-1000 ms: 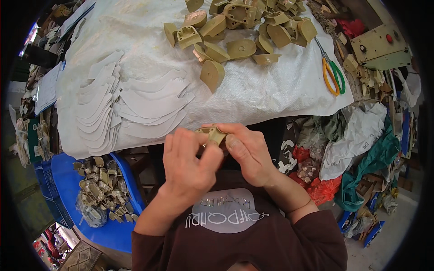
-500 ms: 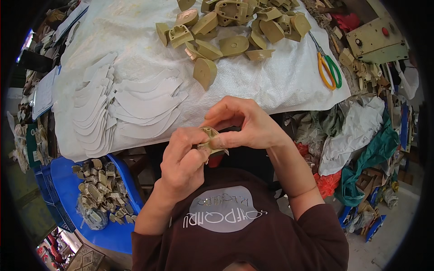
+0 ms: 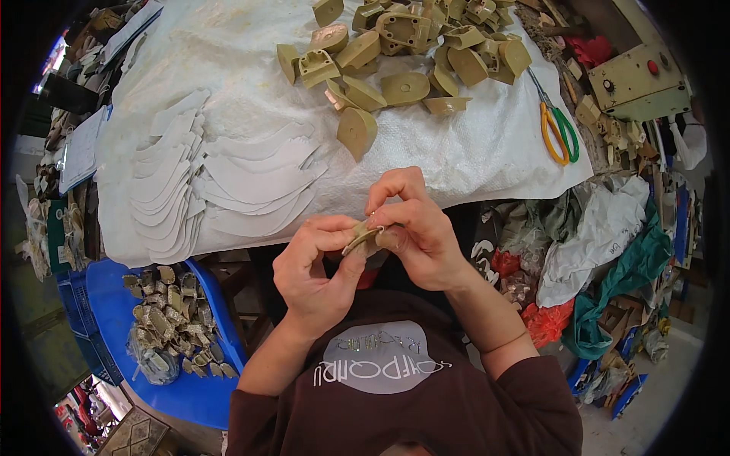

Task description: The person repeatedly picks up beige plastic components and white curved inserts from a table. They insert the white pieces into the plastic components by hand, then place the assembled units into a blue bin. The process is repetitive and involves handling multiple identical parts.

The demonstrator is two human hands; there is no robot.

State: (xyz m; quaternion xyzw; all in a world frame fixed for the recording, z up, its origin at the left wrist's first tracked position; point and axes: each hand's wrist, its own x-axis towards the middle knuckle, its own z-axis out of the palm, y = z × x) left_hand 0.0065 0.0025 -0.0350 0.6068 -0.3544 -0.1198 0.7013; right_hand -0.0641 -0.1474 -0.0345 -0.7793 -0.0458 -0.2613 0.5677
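Observation:
My left hand [image 3: 313, 267] and my right hand [image 3: 423, 242] meet in front of my chest, just off the near edge of the table. Between their fingertips is a small olive-tan shoe heel [image 3: 363, 239], gripped from both sides and tilted. Its thin pale rim faces me, and the fingers cover much of it. Thumb and fingers of each hand are closed on it. Beyond my hands, similar olive heels [image 3: 404, 90] lie heaped on the table. Left of them are two fanned stacks of curved white pieces [image 3: 166, 199].
White sheeting [image 3: 449, 163] covers the table. Scissors [image 3: 561, 135] with yellow and green handles lie at its right edge. A blue plastic seat or tray [image 3: 190, 397] at lower left holds more heels. Crumpled bags [image 3: 597, 243] and a box with a red knob [image 3: 640, 80] are at right.
The heel has been turned between my fingers, its rim now toward me. My right hand has shifted its grip; my left thumb now presses from below. The view has shifted slightly.

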